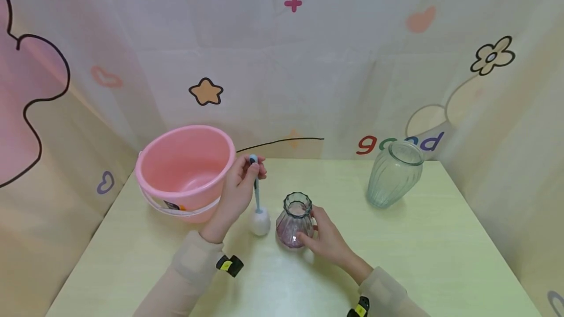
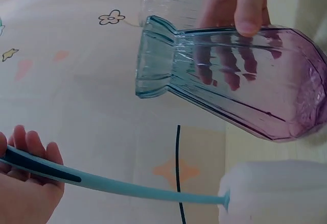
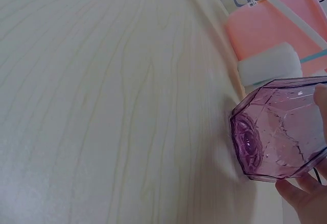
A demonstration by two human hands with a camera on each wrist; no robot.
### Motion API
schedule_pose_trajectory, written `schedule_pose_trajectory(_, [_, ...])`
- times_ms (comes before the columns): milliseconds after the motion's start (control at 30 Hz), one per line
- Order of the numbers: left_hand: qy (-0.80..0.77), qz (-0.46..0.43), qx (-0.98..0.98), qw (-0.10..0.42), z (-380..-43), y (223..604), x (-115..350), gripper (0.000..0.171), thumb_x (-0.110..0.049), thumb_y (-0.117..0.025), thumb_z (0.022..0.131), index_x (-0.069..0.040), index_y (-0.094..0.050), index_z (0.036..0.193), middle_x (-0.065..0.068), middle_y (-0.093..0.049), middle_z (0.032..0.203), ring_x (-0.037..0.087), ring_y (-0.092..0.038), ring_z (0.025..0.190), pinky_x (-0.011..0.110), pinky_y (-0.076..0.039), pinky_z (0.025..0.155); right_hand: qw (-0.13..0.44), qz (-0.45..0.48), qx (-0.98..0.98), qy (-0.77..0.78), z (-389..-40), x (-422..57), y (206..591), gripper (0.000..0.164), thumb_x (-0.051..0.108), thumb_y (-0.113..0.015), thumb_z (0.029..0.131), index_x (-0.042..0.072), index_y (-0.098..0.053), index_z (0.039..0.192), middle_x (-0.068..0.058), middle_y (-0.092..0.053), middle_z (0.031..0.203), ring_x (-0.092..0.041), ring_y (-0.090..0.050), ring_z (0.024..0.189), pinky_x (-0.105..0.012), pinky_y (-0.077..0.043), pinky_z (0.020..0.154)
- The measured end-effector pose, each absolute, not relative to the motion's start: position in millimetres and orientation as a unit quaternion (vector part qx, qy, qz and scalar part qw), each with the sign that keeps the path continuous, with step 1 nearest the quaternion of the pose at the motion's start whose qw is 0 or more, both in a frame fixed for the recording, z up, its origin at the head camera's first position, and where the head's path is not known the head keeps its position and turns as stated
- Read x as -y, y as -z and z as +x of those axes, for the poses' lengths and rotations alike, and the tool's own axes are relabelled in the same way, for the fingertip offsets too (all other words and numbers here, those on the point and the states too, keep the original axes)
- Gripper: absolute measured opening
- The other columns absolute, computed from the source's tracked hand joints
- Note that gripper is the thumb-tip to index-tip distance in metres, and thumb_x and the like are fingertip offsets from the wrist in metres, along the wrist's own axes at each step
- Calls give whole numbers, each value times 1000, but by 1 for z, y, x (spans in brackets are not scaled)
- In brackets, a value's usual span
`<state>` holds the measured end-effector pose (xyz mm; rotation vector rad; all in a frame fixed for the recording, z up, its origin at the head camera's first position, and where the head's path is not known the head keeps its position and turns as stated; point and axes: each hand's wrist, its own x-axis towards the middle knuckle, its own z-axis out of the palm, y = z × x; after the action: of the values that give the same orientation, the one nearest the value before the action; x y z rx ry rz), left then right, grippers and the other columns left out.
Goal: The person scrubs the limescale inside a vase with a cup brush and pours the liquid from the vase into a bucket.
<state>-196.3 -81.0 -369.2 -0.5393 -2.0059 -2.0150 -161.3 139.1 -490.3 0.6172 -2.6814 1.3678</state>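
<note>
My left hand (image 1: 240, 182) pinches the upper end of a bottle brush's light blue handle (image 2: 117, 184), which has a dark inlay. The brush hangs upright, its white sponge head (image 1: 261, 222) at the bottom, close beside the vase. My right hand (image 1: 328, 236) holds a small ribbed glass vase (image 1: 291, 229) round its right side, thumb in front. This vase is bluish-green at its scalloped neck and purple towards the base, with its mouth upward. Whether its base touches the table cannot be told. Through the glass the fingers behind it show in the left wrist view.
A pink bucket (image 1: 152, 187) with a white handle stands on the left of the pale wooden table (image 1: 440, 258). At the back right is a taller, clear greenish glass vase (image 1: 392, 180). A printed curtain (image 1: 282, 62) hangs behind and along both sides.
</note>
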Motion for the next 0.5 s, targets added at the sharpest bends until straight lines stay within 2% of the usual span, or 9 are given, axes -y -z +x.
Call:
schedule_pose_trajectory(233, [727, -172, 658, 99, -199, 368, 82, 20, -14, -40, 96, 3, -48, 104, 13, -43, 80, 20, -44, 69, 24, -42, 64, 31, 201, 874, -441, -163, -139, 490, 67, 16, -71, 76, 11, -34, 133, -10, -43, 125, -17, -42, 113, -29, -48, 80])
schedule_pose_trajectory(500, [749, -184, 631, 80, -199, 362, 79, 28, -21, -37, 97, 6, -45, 95, 10, -37, 71, 19, -37, 61, 25, -34, 57, 26, 200, 874, -443, -163, -138, 488, 69, 16, -71, 76, 12, -33, 134, -7, -42, 126, -17, -42, 113, -30, -48, 80])
